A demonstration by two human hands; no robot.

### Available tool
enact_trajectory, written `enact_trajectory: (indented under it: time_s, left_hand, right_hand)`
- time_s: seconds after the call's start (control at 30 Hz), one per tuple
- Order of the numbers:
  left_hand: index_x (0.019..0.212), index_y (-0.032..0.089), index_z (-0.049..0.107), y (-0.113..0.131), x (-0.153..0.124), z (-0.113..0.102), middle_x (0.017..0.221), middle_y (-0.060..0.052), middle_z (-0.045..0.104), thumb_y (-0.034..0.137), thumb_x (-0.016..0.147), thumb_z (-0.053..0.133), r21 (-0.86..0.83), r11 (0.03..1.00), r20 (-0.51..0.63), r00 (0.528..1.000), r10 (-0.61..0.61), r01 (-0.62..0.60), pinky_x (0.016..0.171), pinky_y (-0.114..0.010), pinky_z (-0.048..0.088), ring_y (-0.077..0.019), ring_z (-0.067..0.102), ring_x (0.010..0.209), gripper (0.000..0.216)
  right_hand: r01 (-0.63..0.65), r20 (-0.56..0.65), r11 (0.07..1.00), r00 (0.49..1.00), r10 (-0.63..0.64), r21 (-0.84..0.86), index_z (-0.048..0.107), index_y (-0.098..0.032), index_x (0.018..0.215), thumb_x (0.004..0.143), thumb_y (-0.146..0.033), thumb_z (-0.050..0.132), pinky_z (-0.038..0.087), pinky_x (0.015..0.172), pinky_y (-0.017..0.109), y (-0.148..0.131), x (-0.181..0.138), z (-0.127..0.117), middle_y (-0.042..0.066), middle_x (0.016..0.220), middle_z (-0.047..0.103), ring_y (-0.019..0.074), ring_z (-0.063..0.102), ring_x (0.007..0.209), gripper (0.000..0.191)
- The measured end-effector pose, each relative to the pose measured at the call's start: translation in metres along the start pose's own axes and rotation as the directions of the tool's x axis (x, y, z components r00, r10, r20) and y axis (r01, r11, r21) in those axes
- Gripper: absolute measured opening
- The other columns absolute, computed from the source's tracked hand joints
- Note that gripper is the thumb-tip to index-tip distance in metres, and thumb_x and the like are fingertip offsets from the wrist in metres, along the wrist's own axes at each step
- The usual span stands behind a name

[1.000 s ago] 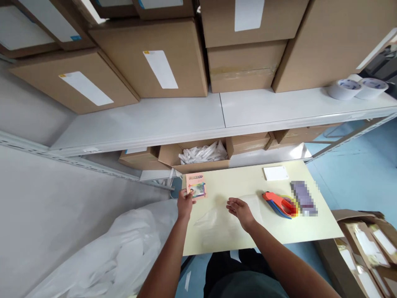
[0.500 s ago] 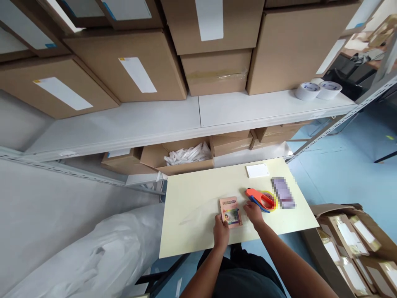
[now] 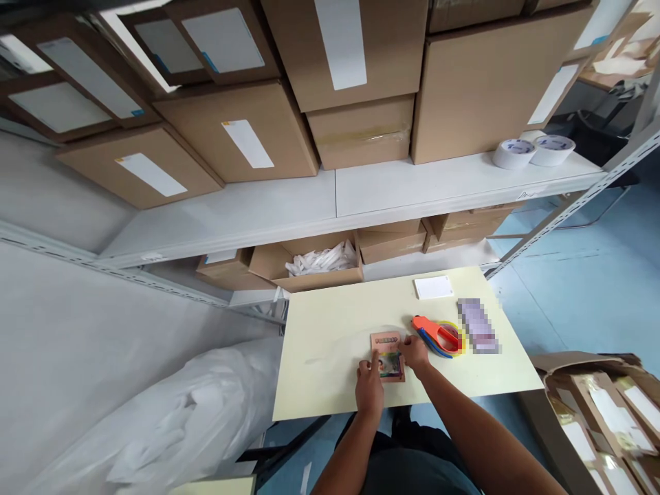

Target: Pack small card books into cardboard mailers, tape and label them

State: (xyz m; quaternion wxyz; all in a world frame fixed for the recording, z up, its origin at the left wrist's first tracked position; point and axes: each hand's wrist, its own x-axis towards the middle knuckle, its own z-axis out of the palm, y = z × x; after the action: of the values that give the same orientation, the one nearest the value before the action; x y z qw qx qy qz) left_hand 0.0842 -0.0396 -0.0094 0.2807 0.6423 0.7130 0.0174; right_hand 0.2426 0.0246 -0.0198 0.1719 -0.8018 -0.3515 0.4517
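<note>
A flat pink picture packet [image 3: 388,339] lies on the pale yellow board, with a colourful picture on its lower half. My left hand [image 3: 370,388] grips its left edge, index finger stretched onto the front. At the upper right edge, my right hand [image 3: 414,353] pinches the packet between thumb and fingers. Just right of that hand lies an orange, blue and yellow tool [image 3: 438,335] that looks like a tape dispenser. Farther right is a blurred purple item [image 3: 478,326], and a white card or small box [image 3: 433,287] sits near the board's back edge.
Behind the board [image 3: 320,399] stands a shelf rack [image 3: 289,206] with cardboard boxes [image 3: 474,96] and two tape rolls [image 3: 514,154]. An open carton [image 3: 278,275] holds white pieces. White plastic wrapping [image 3: 196,419] bulges at left; a large carton [image 3: 546,412] of small boxes stands at right.
My right hand has moved from beside the packet onto its right edge. My left index finger now reaches farther up the packet, which sits straighter. The camera view has shifted slightly.
</note>
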Motion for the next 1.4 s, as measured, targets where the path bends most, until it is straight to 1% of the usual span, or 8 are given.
enact_trajectory:
  time_s: [0.23, 0.4, 0.57, 0.73, 0.83, 1.13, 1.27, 1.4]
  left_hand:
    - [0.132, 0.021, 0.056, 0.025, -0.006, 0.008, 0.139, -0.012, 0.056, 0.018, 0.083, 0.06, -0.255, 0.929, -0.119, 0.962, 0.245, -0.268, 0.115, -0.045, 0.037, -0.0294, 0.045, 0.138, 0.049]
    - [0.129, 0.019, 0.054, 0.032, -0.005, -0.008, 0.117, -0.01, 0.07, 0.006, 0.08, 0.052, -0.466, 0.883, -0.016, 0.998, 0.059, -0.059, 0.093, -0.032, 0.05, -0.022, 0.065, 0.11, 0.052]
    - [0.117, 0.021, 0.064, 0.002, 0.003, -0.041, 0.102, -0.003, 0.074, 0.009, 0.085, 0.042, -0.609, 0.79, -0.053, 0.99, -0.13, 0.071, 0.08, -0.026, 0.049, -0.0179, 0.068, 0.092, 0.04]
    - [0.113, 0.019, 0.066, -0.039, 0.011, -0.061, 0.09, -0.002, 0.073, 0.012, 0.088, 0.037, -0.498, 0.851, -0.008, 0.98, -0.198, 0.167, 0.072, -0.025, 0.049, -0.0176, 0.067, 0.081, 0.039]
    - [0.106, 0.018, 0.068, -0.058, 0.018, -0.066, 0.091, -0.005, 0.074, 0.012, 0.089, 0.036, -0.432, 0.872, 0.006, 0.968, -0.252, 0.229, 0.074, -0.027, 0.048, -0.0194, 0.068, 0.083, 0.036]
    - [0.143, 0.013, 0.046, -0.067, 0.023, -0.06, 0.121, -0.016, 0.068, 0.014, 0.089, 0.048, -0.208, 0.92, -0.055, 0.935, -0.351, 0.333, 0.091, -0.034, 0.046, -0.0283, 0.063, 0.114, 0.054]
    - [0.148, 0.018, 0.045, -0.064, 0.01, -0.053, 0.136, -0.016, 0.057, 0.013, 0.088, 0.051, 0.072, 0.982, -0.294, 0.944, -0.149, 0.177, 0.104, -0.041, 0.041, -0.0316, 0.053, 0.125, 0.06]
    - [0.134, 0.019, 0.058, -0.06, 0.007, -0.045, 0.124, -0.014, 0.063, 0.013, 0.089, 0.05, 0.112, 0.989, -0.223, 0.973, -0.068, 0.094, 0.1, -0.04, 0.043, -0.0291, 0.059, 0.115, 0.046]
  right_hand:
    - [0.017, 0.076, 0.969, 0.996, -0.037, 0.245, 0.057, -0.018, 0.109, 0.077, -0.019, 0.06, 0.047, 0.048, 0.024, -0.011, -0.021, 0.008, -0.003, 0.065, 0.065, 0.014, 0.059, 0.048, 0.032]
    - [0.093, 0.186, 0.937, 0.969, -0.163, 0.337, 0.061, -0.019, 0.11, 0.074, -0.025, 0.067, 0.048, 0.052, 0.025, -0.025, -0.036, 0.013, -0.005, 0.058, 0.062, 0.0144, 0.059, 0.051, 0.038]
    - [0.167, 0.323, 0.86, 0.879, -0.352, 0.483, 0.069, -0.018, 0.114, 0.08, -0.036, 0.061, 0.056, 0.074, 0.032, -0.031, -0.042, 0.015, 0.005, 0.092, 0.073, 0.0176, 0.068, 0.078, 0.04]
    - [0.452, 0.244, 0.868, 0.835, -0.493, 0.206, 0.068, -0.023, 0.126, 0.078, -0.022, 0.059, 0.056, 0.09, 0.037, -0.027, -0.043, 0.032, 0.009, 0.121, 0.067, 0.018, 0.068, 0.088, 0.048]
    - [0.479, 0.272, 0.874, 0.833, -0.482, 0.084, 0.067, -0.021, 0.129, 0.075, -0.016, 0.061, 0.055, 0.093, 0.036, -0.024, -0.047, 0.05, 0.011, 0.127, 0.065, 0.0195, 0.07, 0.092, 0.054]
    - [0.272, 0.206, 0.96, 0.945, -0.253, -0.065, 0.064, -0.017, 0.132, 0.077, -0.013, 0.056, 0.05, 0.101, 0.032, -0.02, -0.046, 0.072, 0.012, 0.125, 0.069, 0.0237, 0.068, 0.113, 0.056]
    - [0.161, 0.165, 0.985, 0.975, -0.149, -0.059, 0.065, -0.018, 0.128, 0.077, -0.017, 0.058, 0.052, 0.096, 0.036, -0.026, -0.036, 0.072, 0.011, 0.109, 0.076, 0.027, 0.069, 0.111, 0.051]
    - [0.097, 0.14, 0.995, 0.986, -0.096, -0.002, 0.072, -0.019, 0.113, 0.073, -0.021, 0.062, 0.054, 0.088, 0.035, -0.032, -0.03, 0.076, 0.011, 0.098, 0.078, 0.0284, 0.072, 0.105, 0.041]
